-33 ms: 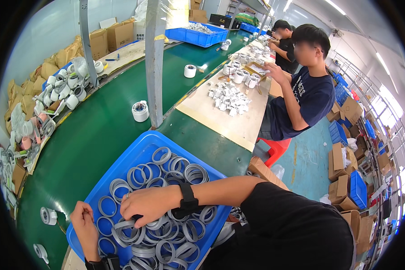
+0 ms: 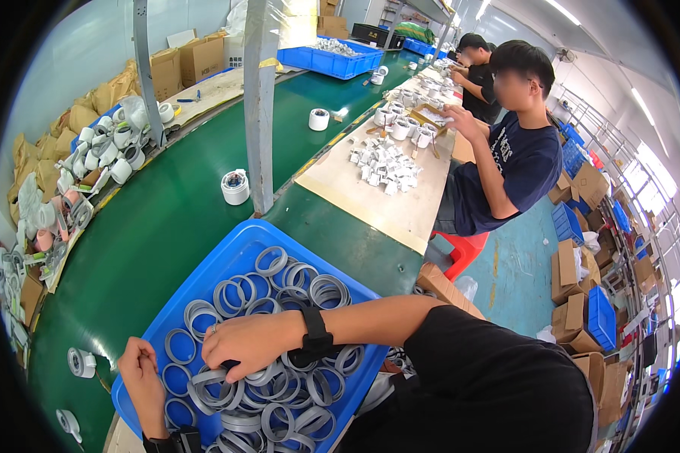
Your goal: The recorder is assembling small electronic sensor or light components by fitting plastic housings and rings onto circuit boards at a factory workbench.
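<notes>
While the right hand (image 2: 251,343) reaches across the blue tray (image 2: 233,249), its fingers bend down into the gray rings (image 2: 242,421), and there's a small dark patch just under the fingertips. Is it clutching one of those rings? Cannot tell from this angle; the back of the hand covers it. Over on the near left side of the tray, here's the left hand (image 2: 140,370), fingers half curled in above the rim, and whether it grips anything is hidden too.

The rings are all through the tray, some flat, some tilted, plenty leaning on one another, with bare blue bottom peeking through on the left. A black wristband (image 2: 315,334) circles the right wrist, lying right over the heap.

Out on the green tabletop (image 2: 174,234), a white cylinder (image 2: 236,189) stands beside the gray post (image 2: 258,113), just beyond the tray, and another sits farther up. Past them, small white parts (image 2: 385,164) lie in a pile on a pale board (image 2: 340,181), and at its far side a co-worker (image 2: 510,155) in a dark shirt sits on a red stool (image 2: 465,253), both hands raised in front of the chest.
</notes>
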Demonstrator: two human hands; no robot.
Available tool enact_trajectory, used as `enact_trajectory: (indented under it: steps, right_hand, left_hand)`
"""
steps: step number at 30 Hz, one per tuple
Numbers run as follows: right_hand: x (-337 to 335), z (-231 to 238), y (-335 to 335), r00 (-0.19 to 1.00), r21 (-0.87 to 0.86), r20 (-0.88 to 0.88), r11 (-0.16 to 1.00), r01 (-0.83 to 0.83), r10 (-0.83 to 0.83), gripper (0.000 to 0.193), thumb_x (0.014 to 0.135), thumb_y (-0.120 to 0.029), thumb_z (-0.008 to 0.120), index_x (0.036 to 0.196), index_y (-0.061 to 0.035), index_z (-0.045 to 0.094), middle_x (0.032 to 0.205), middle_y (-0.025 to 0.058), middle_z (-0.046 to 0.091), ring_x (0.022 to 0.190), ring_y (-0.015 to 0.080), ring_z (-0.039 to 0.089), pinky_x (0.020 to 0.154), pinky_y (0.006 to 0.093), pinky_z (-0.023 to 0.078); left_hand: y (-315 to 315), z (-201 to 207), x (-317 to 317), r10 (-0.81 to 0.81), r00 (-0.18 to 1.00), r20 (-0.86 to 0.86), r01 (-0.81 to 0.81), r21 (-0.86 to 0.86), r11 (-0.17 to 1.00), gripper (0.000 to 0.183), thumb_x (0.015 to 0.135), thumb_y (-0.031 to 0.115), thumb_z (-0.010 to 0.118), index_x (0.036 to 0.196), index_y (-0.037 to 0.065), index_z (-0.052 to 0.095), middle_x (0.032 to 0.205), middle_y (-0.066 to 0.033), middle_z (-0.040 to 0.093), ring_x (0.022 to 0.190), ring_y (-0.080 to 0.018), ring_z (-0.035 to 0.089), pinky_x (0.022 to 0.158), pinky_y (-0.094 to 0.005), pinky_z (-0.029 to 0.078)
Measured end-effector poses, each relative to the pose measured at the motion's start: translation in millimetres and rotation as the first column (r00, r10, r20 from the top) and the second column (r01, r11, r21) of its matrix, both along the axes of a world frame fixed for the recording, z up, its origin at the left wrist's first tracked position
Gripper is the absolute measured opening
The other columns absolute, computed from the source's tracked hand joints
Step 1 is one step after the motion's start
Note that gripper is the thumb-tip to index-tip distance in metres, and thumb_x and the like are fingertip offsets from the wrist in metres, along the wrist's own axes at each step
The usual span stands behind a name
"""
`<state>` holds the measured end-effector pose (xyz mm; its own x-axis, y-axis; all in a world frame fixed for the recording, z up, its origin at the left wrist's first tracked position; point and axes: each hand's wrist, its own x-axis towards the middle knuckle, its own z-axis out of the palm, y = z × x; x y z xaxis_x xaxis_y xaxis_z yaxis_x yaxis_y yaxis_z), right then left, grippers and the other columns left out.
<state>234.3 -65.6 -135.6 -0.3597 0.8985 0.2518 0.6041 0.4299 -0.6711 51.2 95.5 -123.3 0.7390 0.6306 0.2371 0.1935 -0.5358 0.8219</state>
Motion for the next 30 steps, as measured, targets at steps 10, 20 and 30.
enact_trajectory:
  steps: [10,20,30]
  right_hand:
    - [-0.8,0.7,-0.5,1.000,0.006,0.002,1.000,0.011,-0.011,0.024,0.074,-0.021,0.070,0.084,-0.0014,0.061,0.099,0.0094,0.060,0.101,0.0288,0.053,0.089,0.0398,0.042]
    - [-0.7,-0.1,-0.1,1.000,0.010,-0.003,1.000,0.010,-0.010,0.024,0.074,-0.021,0.070,0.085,-0.0011,0.061,0.099,0.0095,0.060,0.101,0.0291,0.053,0.088,0.0397,0.043]
    - [-0.8,0.1,0.4,1.000,-0.004,-0.006,1.000,0.008,-0.008,0.024,0.074,-0.020,0.070,0.085,-0.0012,0.061,0.099,0.0097,0.060,0.102,0.0291,0.053,0.089,0.0397,0.042]
  left_hand:
    - [0.8,-3.5,0.5,0.038,0.998,0.056,-0.034,-0.064,0.997,0.020,0.066,-0.014,0.034,0.075,0.002,0.042,0.066,-0.0016,0.038,0.058,-0.0075,0.035,0.051,-0.0221,0.028]
    - [2.0,-8.2,0.7,0.041,0.991,0.129,-0.028,-0.101,0.994,0.022,0.070,-0.014,0.029,0.078,0.003,0.041,0.067,0.0009,0.031,0.058,-0.0074,0.030,0.050,-0.0229,0.025]
    - [4.3,-5.9,-0.1,-0.043,0.995,0.089,0.044,-0.014,0.999,0.014,0.073,-0.010,0.038,0.069,-0.001,0.046,0.062,-0.0047,0.042,0.055,-0.0102,0.039,0.049,-0.0249,0.028]
